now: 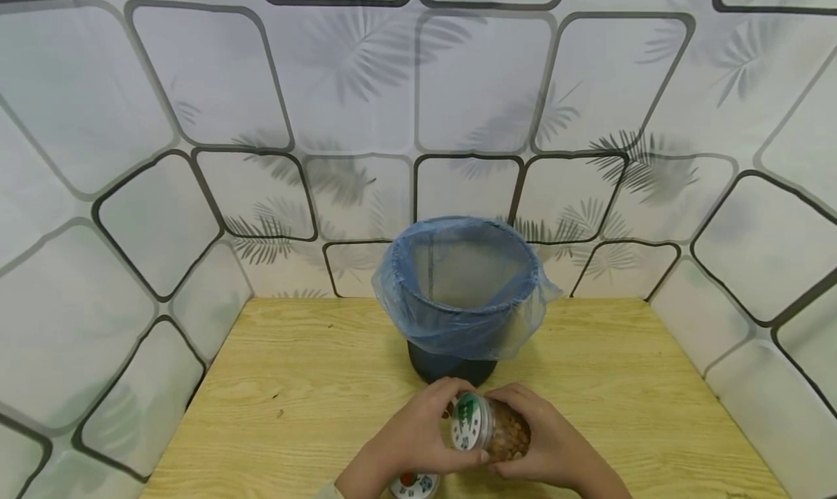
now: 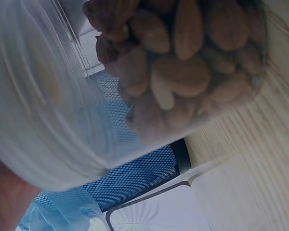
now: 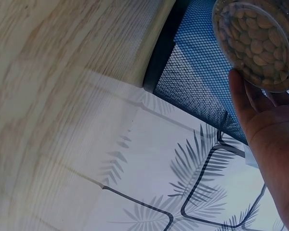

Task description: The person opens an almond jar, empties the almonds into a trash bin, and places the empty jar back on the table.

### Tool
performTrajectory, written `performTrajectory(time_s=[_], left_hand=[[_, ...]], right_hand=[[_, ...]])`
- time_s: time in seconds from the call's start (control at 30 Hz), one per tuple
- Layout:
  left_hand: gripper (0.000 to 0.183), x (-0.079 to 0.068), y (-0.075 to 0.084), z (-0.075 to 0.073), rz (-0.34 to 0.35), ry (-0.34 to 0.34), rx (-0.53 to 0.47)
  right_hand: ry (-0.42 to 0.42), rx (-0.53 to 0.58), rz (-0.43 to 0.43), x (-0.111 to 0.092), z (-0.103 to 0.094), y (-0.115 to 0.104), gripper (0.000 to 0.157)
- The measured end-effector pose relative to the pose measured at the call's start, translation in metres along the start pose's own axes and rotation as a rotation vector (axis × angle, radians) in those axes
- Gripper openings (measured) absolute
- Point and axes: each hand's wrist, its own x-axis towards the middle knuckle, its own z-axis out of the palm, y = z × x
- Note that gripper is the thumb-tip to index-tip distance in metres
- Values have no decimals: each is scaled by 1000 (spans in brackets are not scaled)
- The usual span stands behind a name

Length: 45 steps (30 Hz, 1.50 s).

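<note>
A clear jar of almonds (image 1: 508, 432) lies tilted on its side between both hands, over the front of the table. Its lid (image 1: 467, 422), white with a green patch, faces left. My left hand (image 1: 418, 432) grips the lid end, thumb below and fingers over the top. The right hand (image 1: 556, 441) curls round the body near its base. In the left wrist view, almonds (image 2: 178, 72) crowd toward the base end. The right wrist view shows the jar's round bottom (image 3: 255, 43) against the fingers. Under the left wrist is another white lid with a red spot (image 1: 415, 486), partly hidden.
Just beyond the hands stands a dark mesh bin (image 1: 451, 368), lined with a blue plastic bag (image 1: 451, 332) folded over its rim. The wooden table (image 1: 314, 383) is bounded at the back and sides by patterned walls (image 1: 366, 194).
</note>
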Motion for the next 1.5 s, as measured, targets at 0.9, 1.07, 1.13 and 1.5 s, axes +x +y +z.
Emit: performTrajectory(time_s=[0.9, 1.07, 1.13, 1.5], left_hand=[[98, -1, 4, -2, 51, 35, 114], [98, -2, 3, -4, 127, -22, 77], [99, -2, 2, -4, 140, -42, 67], [84, -3, 0, -3, 204, -36, 67]], right_hand=[[12, -25, -22, 2, -2, -6, 75], [2, -34, -10, 2, -3, -6, 79], [-2, -38, -3, 2, -3, -6, 80], [-9, 9, -16, -1, -2, -4, 79]])
